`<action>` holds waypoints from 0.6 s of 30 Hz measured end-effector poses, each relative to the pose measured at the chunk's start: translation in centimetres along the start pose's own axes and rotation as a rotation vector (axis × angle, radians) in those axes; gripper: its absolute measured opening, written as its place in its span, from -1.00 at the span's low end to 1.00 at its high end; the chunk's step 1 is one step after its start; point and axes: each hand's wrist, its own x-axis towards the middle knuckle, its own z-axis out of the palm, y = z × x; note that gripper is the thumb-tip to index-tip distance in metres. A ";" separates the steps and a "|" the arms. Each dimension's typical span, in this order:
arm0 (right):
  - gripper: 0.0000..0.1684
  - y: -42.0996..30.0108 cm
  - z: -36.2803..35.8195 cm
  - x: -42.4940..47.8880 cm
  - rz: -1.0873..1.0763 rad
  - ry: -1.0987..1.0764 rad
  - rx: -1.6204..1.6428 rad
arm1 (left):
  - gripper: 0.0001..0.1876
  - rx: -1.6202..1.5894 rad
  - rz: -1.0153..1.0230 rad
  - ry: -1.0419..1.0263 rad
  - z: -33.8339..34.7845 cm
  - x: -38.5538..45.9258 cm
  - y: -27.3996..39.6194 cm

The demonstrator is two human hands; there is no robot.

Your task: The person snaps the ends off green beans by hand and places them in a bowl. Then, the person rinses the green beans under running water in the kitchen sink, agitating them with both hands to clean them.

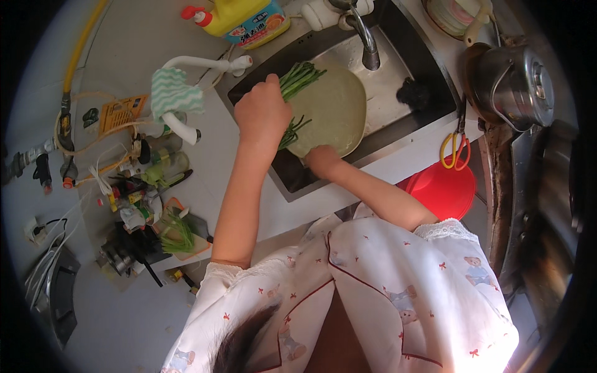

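My left hand (pixel 263 109) is closed around a bunch of long green stalks (pixel 298 81), which look like chives or scallions. One end sticks out beyond my thumb, and darker green tips (pixel 294 132) show below the fist. The bunch is over the left edge of a pale green basin (pixel 338 107), which stands in a steel sink (pixel 389 93) and seems to hold water. At the basin's near rim is my right hand (pixel 322 161), its fingers curled and partly hidden. It appears to grip the rim.
A faucet (pixel 366 44) reaches over the sink, where a dark scrubber (pixel 412 93) lies. Scissors (pixel 454 149) hang at the right above a red bucket (pixel 443 189). Left are a cleaner jug (pixel 252 23), a striped cloth (pixel 175 93) on a white pipe, bottles, and cut greens (pixel 178 235) on a board.
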 end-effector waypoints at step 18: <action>-0.85 -3.1 -6.1 -0.5 0.092 0.284 0.288 | -0.75 0.114 0.165 0.171 -2.9 1.0 0.4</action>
